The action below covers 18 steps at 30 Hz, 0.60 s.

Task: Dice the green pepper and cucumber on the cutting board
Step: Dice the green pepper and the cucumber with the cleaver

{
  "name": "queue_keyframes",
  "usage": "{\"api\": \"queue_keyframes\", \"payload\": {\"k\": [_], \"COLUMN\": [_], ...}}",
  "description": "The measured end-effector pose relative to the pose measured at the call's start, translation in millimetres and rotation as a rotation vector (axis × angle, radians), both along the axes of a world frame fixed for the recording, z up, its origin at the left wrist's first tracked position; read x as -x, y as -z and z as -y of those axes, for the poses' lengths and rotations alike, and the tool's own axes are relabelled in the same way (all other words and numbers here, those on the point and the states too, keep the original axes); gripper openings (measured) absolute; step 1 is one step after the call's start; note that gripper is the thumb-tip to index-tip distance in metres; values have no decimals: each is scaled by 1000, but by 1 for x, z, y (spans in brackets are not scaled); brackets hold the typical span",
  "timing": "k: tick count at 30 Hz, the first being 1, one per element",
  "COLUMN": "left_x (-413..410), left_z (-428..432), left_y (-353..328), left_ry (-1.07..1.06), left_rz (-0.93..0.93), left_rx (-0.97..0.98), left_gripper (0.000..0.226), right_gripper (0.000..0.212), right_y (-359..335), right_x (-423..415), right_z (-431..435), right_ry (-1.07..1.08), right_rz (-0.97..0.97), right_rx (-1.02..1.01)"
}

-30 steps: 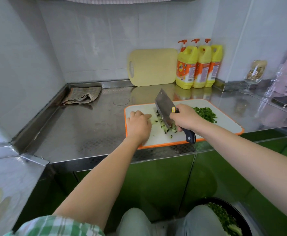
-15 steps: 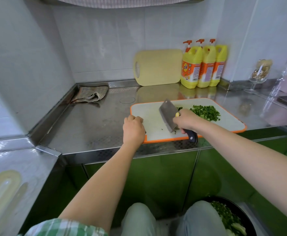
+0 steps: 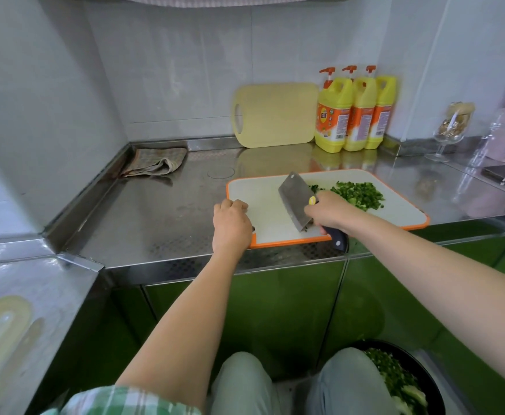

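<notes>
Your right hand (image 3: 330, 212) is clenched around the knife (image 3: 294, 199) high on the handle. The blade leans over, with its lower edge down at the near side of the cutting board (image 3: 263, 211). Your left hand (image 3: 231, 227) sits with curled fingers on the board's near-left corner. I cannot tell whether it clasps the rim or only rests there.

No whole pepper or cucumber shows on the board. What is there is a pile of diced greens (image 3: 360, 194) on the far right part of the board, behind your right hand. There are also a few stray bits (image 3: 305, 229) right at the blade's lower end.

So this step looks like gathering up rather than cutting. Lay the blade low and nearly flat, with the edge trailing rather than leading, and push the strays across the white surface to join the pile. Use light pressure, because a steep edge will skip over small pieces or score the board.

The board's near edge lies close to the front of the bench (image 3: 155, 223), so press down with your left hand to stop it sliding. Sweep away from that hand and away from the drop, or bits will fall.

A dark bowl (image 3: 409, 354) of chopped greens sits on the floor by your right knee, well below the board. If any large pieces turn up in the pile, chop them again before moving anything.
</notes>
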<state>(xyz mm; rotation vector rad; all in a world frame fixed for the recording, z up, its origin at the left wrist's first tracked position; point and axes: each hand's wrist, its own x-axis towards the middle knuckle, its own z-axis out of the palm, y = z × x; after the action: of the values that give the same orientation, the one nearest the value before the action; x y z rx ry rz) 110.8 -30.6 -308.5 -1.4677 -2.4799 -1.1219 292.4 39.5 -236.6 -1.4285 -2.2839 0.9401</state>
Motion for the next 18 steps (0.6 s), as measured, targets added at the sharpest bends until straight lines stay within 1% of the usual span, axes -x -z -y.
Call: {"api": "queue_keyframes", "payload": {"k": [2,4,7,10,12,15,18], "left_x": [0,0,0,0,0,0,1], "left_z": [-1,-1,-1,0,0,0,-1], "left_y": [1,0,-1,-1,-1,-1,0], "left_ry": [-2,-3,2,-1,3,6,2], "left_rz": [-2,-1,-11,-14,-12,-10,-18], "left_rx": [5,6,4,3,6,16,26], "left_gripper": [38,39,38,39,40,38,36], "right_gripper": [20,21,19,20,18,17,14], "right_y": [-3,-4,-3,2,2,-2,-5], "right_x": [-6,-2,15,23,17,-2,-18], "right_z": [-6,-2,15,24,20,6,-3], "right_ry": [32,14,-88,-174,-165,-82,-54], "right_rz": [-12,-34,-86,-38,-3,48,-8], "right_rx": [20,-1,-28,-31,-23,-41,-25]}}
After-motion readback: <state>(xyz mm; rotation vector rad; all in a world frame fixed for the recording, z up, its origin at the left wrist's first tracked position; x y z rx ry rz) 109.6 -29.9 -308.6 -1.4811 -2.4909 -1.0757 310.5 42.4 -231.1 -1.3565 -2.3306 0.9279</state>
